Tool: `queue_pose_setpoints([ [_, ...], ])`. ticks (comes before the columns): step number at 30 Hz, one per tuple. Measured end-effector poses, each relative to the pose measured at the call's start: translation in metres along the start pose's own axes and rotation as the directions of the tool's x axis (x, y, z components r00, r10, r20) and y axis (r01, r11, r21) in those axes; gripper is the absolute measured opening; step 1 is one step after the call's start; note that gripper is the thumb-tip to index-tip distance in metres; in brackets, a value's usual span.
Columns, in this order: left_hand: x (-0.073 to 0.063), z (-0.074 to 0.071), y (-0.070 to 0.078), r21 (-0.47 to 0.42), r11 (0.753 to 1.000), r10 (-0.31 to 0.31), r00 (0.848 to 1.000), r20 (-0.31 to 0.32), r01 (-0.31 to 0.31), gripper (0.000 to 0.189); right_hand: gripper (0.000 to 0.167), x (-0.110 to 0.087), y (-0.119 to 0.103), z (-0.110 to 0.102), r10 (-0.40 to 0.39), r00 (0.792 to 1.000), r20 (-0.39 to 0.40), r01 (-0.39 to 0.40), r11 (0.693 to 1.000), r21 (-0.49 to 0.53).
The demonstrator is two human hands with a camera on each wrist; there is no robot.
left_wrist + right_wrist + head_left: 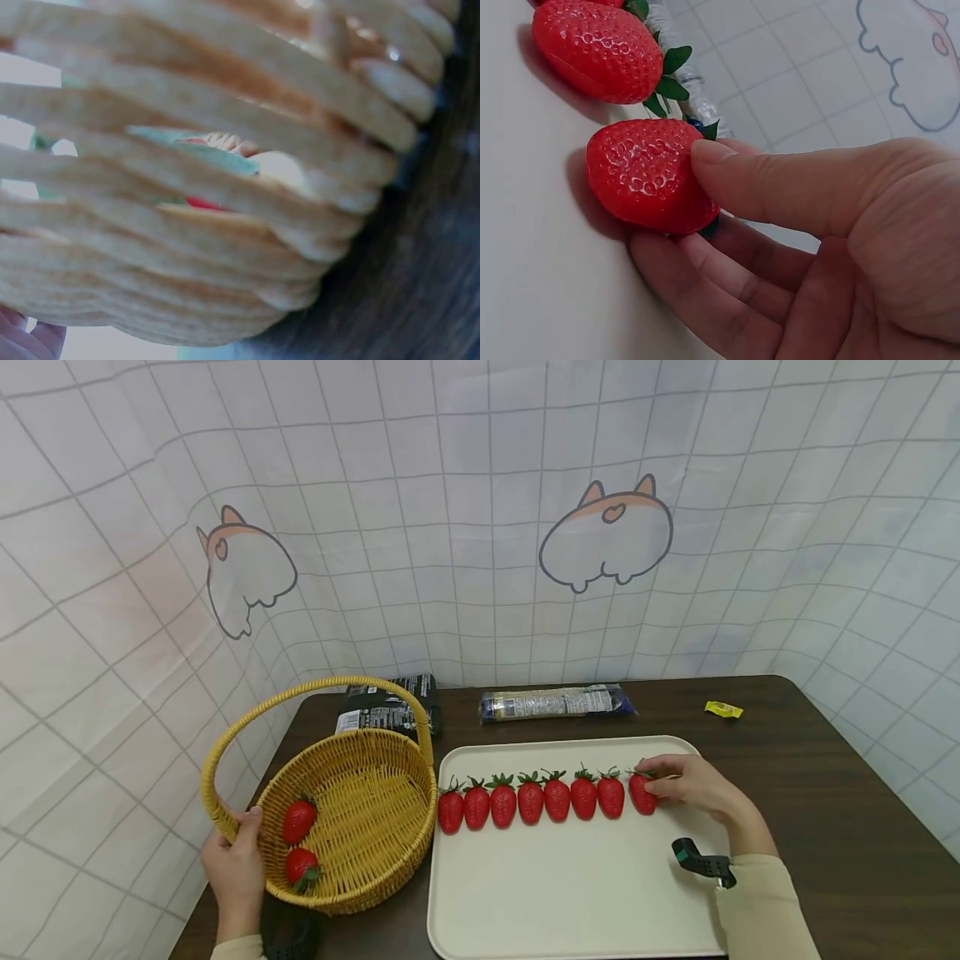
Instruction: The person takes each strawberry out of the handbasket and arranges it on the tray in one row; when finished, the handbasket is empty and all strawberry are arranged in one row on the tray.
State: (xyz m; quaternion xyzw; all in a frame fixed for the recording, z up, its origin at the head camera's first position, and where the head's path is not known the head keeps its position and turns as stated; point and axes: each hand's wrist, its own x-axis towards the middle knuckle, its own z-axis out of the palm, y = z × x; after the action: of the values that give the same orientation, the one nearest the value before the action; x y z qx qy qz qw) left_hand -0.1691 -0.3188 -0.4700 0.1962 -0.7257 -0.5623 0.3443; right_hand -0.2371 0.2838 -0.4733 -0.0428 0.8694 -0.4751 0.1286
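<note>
My left hand (237,864) grips the left side of a yellow woven basket (397,877), near the foot of its tall handle. Two strawberries (300,821) lie inside, against the basket's left wall. In the left wrist view the blurred weave (187,247) fills most of the picture. On a cream tray (570,893), several red strawberries (530,802) with green leaves stand in a row, tips toward me. At the row's right end, my right hand (693,787) pinches the last strawberry (649,176) between thumb and fingers; it sits on or just above the tray surface.
Behind the tray lies a long clear-wrapped package (557,702), with a black packet (390,706) behind the basket. A small yellow wrapper (723,709) is at the back right of the dark wooden table (840,827). A white checked curtain (480,527) hangs behind.
</note>
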Motion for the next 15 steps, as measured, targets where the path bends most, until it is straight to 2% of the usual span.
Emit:
queue_pose_setpoints([
  [15, -0.0006, -0.0002, 0.0013, 0.009, 1.000, -0.004, 1.000, -0.003, 0.004, 0.031, 0.039, 0.0031, 0.0007, 0.0034, -0.039, 0.999, 0.033, 0.038, 0.999, 0.036],
])
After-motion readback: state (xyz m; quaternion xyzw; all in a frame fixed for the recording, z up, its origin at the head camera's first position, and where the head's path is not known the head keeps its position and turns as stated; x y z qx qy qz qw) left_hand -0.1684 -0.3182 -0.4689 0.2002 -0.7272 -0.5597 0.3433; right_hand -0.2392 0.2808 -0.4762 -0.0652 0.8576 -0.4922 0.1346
